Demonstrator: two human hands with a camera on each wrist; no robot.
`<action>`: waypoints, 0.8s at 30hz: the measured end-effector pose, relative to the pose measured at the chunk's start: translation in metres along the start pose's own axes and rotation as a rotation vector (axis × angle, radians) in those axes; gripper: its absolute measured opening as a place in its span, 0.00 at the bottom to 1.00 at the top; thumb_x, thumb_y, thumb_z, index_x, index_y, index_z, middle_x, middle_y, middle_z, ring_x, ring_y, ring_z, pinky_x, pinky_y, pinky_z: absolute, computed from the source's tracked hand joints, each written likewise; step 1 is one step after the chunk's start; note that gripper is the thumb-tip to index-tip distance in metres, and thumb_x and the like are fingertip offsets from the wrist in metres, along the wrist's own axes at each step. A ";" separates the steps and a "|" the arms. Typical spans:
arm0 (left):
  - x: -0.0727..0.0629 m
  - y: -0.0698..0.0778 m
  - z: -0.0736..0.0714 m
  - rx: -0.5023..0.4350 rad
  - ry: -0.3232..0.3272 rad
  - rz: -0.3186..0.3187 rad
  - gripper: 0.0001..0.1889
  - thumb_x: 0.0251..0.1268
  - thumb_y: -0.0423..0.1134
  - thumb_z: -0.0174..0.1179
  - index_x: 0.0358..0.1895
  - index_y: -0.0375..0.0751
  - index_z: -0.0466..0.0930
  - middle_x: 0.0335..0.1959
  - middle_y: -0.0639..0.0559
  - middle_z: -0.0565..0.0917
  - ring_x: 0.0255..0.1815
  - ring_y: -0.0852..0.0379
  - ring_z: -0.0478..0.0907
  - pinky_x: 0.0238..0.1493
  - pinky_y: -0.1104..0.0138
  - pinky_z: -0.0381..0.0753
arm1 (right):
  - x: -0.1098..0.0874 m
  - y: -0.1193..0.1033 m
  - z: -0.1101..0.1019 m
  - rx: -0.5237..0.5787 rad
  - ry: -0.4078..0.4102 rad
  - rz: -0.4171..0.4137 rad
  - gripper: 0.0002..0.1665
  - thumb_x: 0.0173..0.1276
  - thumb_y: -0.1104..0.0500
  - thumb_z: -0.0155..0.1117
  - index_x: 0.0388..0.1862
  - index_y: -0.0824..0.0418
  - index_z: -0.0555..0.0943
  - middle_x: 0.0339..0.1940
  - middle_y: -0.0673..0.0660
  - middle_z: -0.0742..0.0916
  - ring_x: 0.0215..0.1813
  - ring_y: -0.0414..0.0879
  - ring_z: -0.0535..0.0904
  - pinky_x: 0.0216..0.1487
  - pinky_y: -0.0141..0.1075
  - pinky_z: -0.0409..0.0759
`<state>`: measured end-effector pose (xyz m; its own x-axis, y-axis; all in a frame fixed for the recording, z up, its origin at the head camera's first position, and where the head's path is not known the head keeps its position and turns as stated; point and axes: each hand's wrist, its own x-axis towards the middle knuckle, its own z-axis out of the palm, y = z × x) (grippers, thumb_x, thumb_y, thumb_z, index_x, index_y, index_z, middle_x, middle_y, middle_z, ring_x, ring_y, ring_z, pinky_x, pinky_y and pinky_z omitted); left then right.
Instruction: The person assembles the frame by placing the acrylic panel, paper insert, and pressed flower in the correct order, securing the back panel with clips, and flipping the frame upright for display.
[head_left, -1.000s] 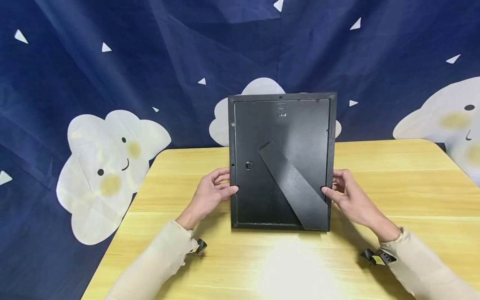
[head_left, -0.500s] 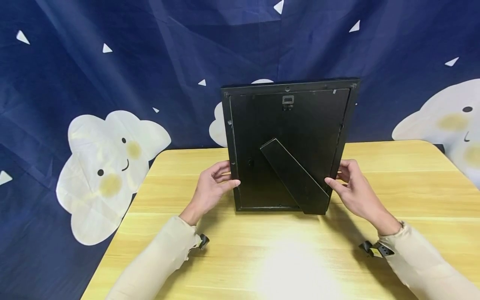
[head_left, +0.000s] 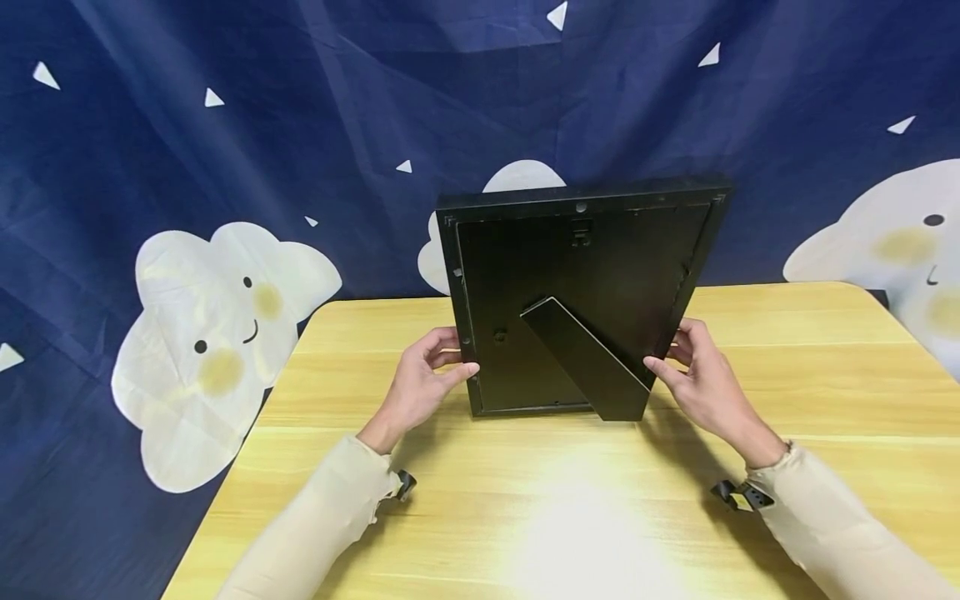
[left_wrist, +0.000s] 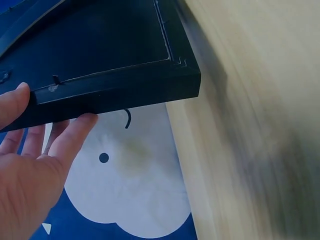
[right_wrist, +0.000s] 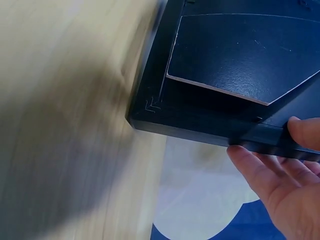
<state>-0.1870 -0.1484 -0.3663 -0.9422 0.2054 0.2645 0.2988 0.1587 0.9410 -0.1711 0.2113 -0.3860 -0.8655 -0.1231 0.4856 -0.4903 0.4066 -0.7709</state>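
Note:
A black picture frame [head_left: 540, 267] shows its back to me in the head view, its top edge tilted toward me. A slanting easel leg [head_left: 592, 358] runs from mid-back to the lower right corner. My left hand [head_left: 420, 379] grips the frame's left side, with the thumb [left_wrist: 14, 105] on the back and the fingers on the outer edge. At the right side, my right hand [head_left: 701, 383] grips it likewise, its thumb on the back near the leg. The frame's front is hidden. Whether its bottom edge touches the table I cannot tell.
The frame is over a light wooden table [head_left: 345, 350] with a bright glare near the front. Behind it hangs a dark blue cloth [head_left: 360, 100] with white clouds and small triangles. A black strap [head_left: 742, 495] sits at my right wrist.
Both hands have moved the frame slightly away from me, and its top has tipped toward me. The top edge rose, then dropped again. Both grips have stayed the same.

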 end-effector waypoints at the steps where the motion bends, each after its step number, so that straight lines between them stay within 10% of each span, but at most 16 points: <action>1: 0.000 -0.001 0.000 -0.003 -0.001 0.004 0.21 0.57 0.21 0.68 0.56 0.28 0.77 0.50 0.35 0.83 0.50 0.41 0.83 0.46 0.65 0.84 | 0.000 0.000 0.001 -0.003 0.001 0.001 0.30 0.63 0.81 0.62 0.61 0.77 0.62 0.54 0.76 0.82 0.49 0.20 0.75 0.48 0.17 0.74; 24: 0.002 -0.016 -0.007 -0.016 -0.046 0.012 0.19 0.54 0.19 0.69 0.50 0.30 0.78 0.44 0.41 0.84 0.48 0.40 0.84 0.50 0.60 0.84 | 0.007 0.003 0.000 -0.013 -0.020 -0.004 0.24 0.68 0.78 0.59 0.61 0.76 0.67 0.55 0.76 0.81 0.54 0.18 0.71 0.50 0.16 0.72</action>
<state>-0.1947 -0.1571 -0.3795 -0.9305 0.2516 0.2661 0.3073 0.1410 0.9411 -0.1786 0.2117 -0.3851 -0.8654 -0.1427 0.4804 -0.4927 0.4173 -0.7636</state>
